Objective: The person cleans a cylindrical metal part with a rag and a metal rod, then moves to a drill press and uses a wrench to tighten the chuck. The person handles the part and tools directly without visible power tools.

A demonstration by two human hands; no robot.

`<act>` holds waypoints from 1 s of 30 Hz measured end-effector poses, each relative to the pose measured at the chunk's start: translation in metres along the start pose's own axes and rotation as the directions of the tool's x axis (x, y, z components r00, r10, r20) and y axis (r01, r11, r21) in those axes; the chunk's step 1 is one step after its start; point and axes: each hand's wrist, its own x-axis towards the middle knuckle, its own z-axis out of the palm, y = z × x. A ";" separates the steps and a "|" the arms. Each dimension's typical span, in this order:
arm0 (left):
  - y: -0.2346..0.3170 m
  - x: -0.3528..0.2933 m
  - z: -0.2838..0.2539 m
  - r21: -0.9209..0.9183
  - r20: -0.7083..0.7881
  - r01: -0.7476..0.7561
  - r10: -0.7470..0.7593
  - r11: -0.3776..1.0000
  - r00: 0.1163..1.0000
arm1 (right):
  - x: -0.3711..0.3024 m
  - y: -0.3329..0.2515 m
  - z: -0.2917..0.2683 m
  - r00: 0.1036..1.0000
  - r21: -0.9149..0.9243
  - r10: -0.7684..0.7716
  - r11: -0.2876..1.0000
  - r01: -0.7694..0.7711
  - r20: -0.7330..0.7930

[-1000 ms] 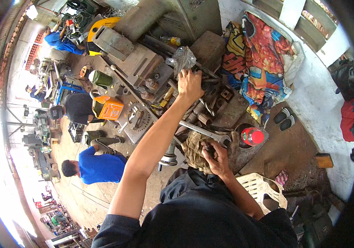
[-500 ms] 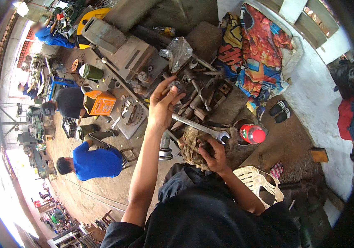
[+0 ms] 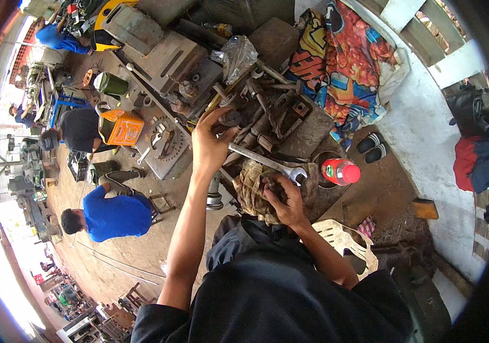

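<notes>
My left hand (image 3: 211, 143) reaches over a pile of metal parts, thumb and fingers curled round a dark, round metal part (image 3: 232, 118). My right hand (image 3: 286, 201) is closed in front of a crumpled, stained brown rag (image 3: 250, 191). Its fingertips are pressed together on something small and dark that I cannot make out. A long steel wrench (image 3: 261, 160) lies slanted between the hands, its open jaw just beyond my right fingers. Behind it are several greasy shafts and blocks (image 3: 264, 123).
A red-capped bottle (image 3: 340, 171) stands right of the rag. A cream plastic chair (image 3: 344, 246) is by my right arm. Left are an orange jug (image 3: 121, 127), a slotted plate with wrenches (image 3: 170, 157), and a seated person in blue (image 3: 118, 217). Striped slippers (image 3: 372, 147) lie right.
The whole view has shifted slightly, moving the scene left and up. My left fingers have curled in more around the dark round part. My right hand stays by the rag.
</notes>
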 end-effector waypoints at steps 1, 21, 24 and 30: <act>0.000 0.003 0.002 0.095 -0.006 -0.059 0.060 0.994 0.998 | 0.000 0.001 0.000 1.000 -0.008 -0.003 1.000 0.003 -0.005; -0.005 -0.019 0.043 0.296 0.416 -0.528 0.390 0.796 0.821 | -0.001 -0.005 0.001 0.998 -0.037 -0.036 0.999 0.034 -0.057; -0.013 -0.019 0.049 0.376 0.440 -0.533 0.361 0.758 0.822 | 0.000 -0.005 0.002 0.998 -0.014 -0.016 1.000 0.016 -0.060; -0.010 -0.021 0.039 0.318 0.326 -0.445 0.344 0.837 0.881 | 0.001 -0.009 0.002 0.998 -0.067 -0.051 0.997 0.049 -0.034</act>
